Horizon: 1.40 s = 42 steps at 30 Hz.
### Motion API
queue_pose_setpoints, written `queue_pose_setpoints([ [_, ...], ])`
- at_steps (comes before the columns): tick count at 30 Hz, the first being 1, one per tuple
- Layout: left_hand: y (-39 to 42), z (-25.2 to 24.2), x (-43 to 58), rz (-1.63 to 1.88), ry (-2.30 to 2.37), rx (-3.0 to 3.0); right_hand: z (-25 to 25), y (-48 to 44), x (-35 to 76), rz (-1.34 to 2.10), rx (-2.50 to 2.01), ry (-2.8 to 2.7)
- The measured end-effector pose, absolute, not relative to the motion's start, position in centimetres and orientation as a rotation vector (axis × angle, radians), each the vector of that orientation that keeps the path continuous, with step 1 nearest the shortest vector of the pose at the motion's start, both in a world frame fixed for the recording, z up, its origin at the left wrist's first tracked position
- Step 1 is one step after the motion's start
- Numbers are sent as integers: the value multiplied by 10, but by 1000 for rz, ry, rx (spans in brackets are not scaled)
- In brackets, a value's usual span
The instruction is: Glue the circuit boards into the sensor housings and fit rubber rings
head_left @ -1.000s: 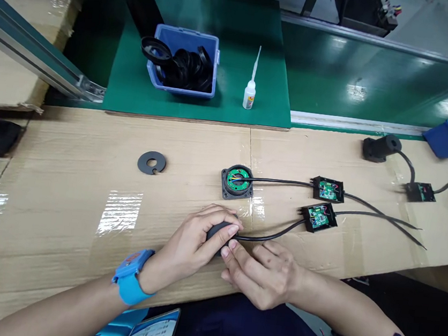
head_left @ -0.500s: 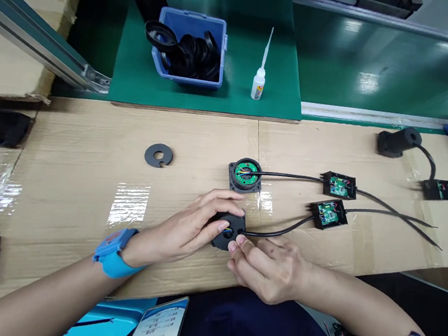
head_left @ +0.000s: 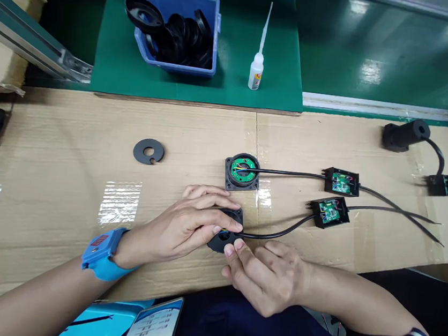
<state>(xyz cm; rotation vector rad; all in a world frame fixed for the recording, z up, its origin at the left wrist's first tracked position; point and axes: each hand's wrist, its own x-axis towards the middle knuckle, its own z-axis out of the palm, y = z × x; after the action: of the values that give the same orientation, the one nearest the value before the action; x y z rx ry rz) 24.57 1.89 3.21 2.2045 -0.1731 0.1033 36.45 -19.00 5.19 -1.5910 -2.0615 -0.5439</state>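
My left hand (head_left: pixel 189 223), with a blue watch on its wrist, is closed round a black round housing (head_left: pixel 227 232) near the front edge of the cardboard-covered bench. My right hand (head_left: pixel 264 272) pinches at the housing's lower right side, where its black cable (head_left: pixel 281 233) comes out. That cable runs right to a small open black box with a green circuit board (head_left: pixel 329 212). Just behind my hands lies a second housing (head_left: pixel 242 171) showing a round green board, wired to another open box (head_left: pixel 342 182).
A black slotted washer (head_left: pixel 148 152) lies to the left. On the green mat behind stand a blue bin of black rings (head_left: pixel 178 29) and a small glue bottle (head_left: pixel 256 70). A black cylinder part (head_left: pixel 404 134) with cable and box sits far right.
The view has shifted slightly. My left fingers have closed further over the housing, covering more of its top, and my right fingertips have moved closer to its cable opening.
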Motion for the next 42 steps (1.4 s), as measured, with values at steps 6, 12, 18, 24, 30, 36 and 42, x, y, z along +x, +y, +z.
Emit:
queue_pose_setpoints([
  [6, 22, 39, 249, 42, -140, 2129, 65, -186, 366, -393, -1668, -2135],
  [12, 34, 51, 245, -142, -171, 2049, 67, -186, 366, -361, -1667, -2152],
  [18, 27, 51, 241, -91, -136, 2031, 67, -183, 366, -417, -1637, -2159],
  [24, 39, 50, 232, 191, 78, 2148, 66, -186, 364, -452, -1636, -2150],
  [30, 117, 49, 222, 373, 369, 2754, 65, -187, 364, -494, -1633, -2152],
  [36, 138, 33, 232, 191, 224, 2778, 63, -184, 365, -488, -1621, -2117],
  [42, 94, 46, 251, -28, -76, 2554, 63, -185, 366, -446, -1609, -2135],
])
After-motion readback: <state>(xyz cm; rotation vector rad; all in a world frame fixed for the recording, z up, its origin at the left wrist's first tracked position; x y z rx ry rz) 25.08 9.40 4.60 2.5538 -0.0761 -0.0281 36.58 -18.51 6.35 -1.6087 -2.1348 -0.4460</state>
